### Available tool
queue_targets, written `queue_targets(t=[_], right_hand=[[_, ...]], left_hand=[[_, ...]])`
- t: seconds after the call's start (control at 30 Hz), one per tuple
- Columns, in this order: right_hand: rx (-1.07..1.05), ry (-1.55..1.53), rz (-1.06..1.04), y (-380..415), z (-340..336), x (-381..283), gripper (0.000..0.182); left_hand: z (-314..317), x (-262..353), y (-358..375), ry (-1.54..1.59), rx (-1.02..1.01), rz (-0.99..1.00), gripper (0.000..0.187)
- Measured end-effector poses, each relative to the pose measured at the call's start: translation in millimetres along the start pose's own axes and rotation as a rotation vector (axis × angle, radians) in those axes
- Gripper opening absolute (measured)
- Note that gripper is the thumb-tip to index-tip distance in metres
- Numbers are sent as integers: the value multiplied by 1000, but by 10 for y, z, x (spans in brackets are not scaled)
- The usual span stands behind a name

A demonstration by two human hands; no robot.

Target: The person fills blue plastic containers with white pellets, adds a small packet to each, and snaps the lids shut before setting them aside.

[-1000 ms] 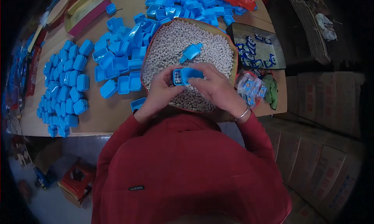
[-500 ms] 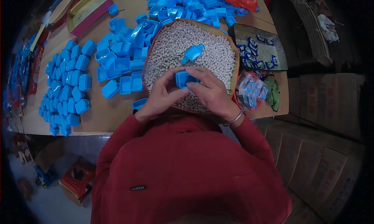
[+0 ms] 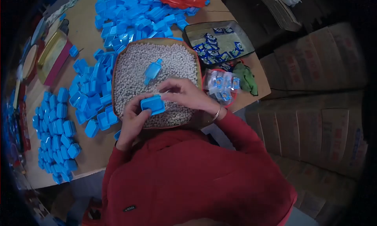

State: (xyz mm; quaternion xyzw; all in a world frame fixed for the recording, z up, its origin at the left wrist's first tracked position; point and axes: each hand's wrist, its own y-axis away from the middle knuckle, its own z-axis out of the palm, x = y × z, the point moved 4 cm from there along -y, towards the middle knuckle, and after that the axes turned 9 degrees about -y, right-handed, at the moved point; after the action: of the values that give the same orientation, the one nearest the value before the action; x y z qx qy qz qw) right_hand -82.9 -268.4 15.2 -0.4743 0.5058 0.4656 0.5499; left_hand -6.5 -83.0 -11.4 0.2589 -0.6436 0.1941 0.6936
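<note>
My left hand [image 3: 134,118] grips a small blue plastic box [image 3: 153,104] at its left side, thumb over the near edge. At the box's right edge is my right hand [image 3: 184,94], fingers bent together in a pinch; what sits between those fingertips, if anything, is too small to name. Both hands are above a wide tray [image 3: 114,82] filled with small pale round pellets [image 3: 135,63]. On the pellets, just beyond my hands, lies a translucent blue plastic piece [image 3: 153,71] with a tab at each end.
Open blue boxes [image 3: 131,16] are heaped behind and left of the tray; closed-looking ones [image 3: 57,128] cluster far left. A dark-rimmed tray [image 3: 245,39] holds blue packets. Beside it are a red basket [image 3: 231,102] with clear bags and a green cloth [image 3: 245,77]. Cartons [image 3: 310,126] stand right.
The view has turned, shifting the table leftward. My right hand has moved from around the blue box to its right edge. The box shows more fully in my left hand.
</note>
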Motion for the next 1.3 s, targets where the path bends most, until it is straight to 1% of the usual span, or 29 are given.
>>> queue_targets(t=[0.03, 0.07, 0.13, 0.17, 0.2, 0.27, 0.3, 0.33, 0.4, 0.43, 0.53, 0.57, 0.67, 0.77, 0.87, 0.97, 1.0, 1.1, 1.13, 1.17, 1.2, 1.27, 1.3], right_hand=[[76, 30, -18, -20, -232, -8, 24], [206, 218, -95, -61, -585, -27, 20], [502, 659, -61, -122, -1370, -86, 17], [495, 923, 39, -158, -1749, 10, 21], [483, 1185, 142, -194, -2091, 142, 28], [434, 1262, 128, -289, -2525, 357, 36], [379, 1262, 44, -391, -2579, 353, 39], [342, 1258, 44, -423, -2633, 389, 38], [265, 1244, 42, -512, -2630, 417, 36], [195, 1335, 82, -535, -2620, 381, 35], [163, 1406, 168, -596, -2572, 353, 35], [135, 1462, 153, -622, -2516, 305, 35], [169, 1370, 236, -671, -2396, 174, 34], [174, 1455, 176, -732, -2393, 254, 33], [239, 1394, 244, -788, -2485, 344, 30], [305, 1264, 273, -739, -2570, 327, 28], [279, 1217, 140, -710, -2578, 289, 24], [314, 1312, 124, -666, -2655, 339, 24], [396, 1357, 80, -611, -2587, 280, 23], [432, 1330, -41, -559, -2505, 196, 22], [454, 1284, -162, -562, -2309, 80, 21], [266, 963, -249, -539, -1539, -430, 17], [131, 707, -127, -451, -1132, -509, 15]], left_hand=[[-16, -34, -14, -5, -15, -51, 42], [-55, -44, -23, 12, 26, -135, 40], [-55, -42, -44, 88, 71, -153, 39], [-54, -43, -45, 124, 92, -164, 39], [-37, -40, -48, 84, 72, -147, 39], [-1, -41, -74, 4, 38, -109, 38], [16, -35, -86, 18, 30, -104, 38], [27, -29, -92, 31, 24, -102, 37], [18, -16, -93, 53, 15, -102, 37], [0, -47, -96, 45, 9, -96, 36], [17, -32, -94, 76, 17, -153, 36], [17, -24, -96, 51, 5, -176, 37], [38, -14, -106, 89, -11, -223, 37], [32, -4, -112, 65, -9, -215, 37], [24, -18, -96, 85, 14, -233, 36], [24, -6, -104, 83, -34, -201, 38], [22, -10, -100, 112, -36, -208, 39], [16, 3, -110, 202, -45, -221, 43], [15, 6, -115, 240, -46, -226, 45], [-4, 0, -97, 279, -35, -238, 46], [-38, -28, -95, 242, -25, -223, 46], [-61, -2, -83, 165, 28, -193, 47], [-43, 26, -74, 163, 81, -174, 48]])
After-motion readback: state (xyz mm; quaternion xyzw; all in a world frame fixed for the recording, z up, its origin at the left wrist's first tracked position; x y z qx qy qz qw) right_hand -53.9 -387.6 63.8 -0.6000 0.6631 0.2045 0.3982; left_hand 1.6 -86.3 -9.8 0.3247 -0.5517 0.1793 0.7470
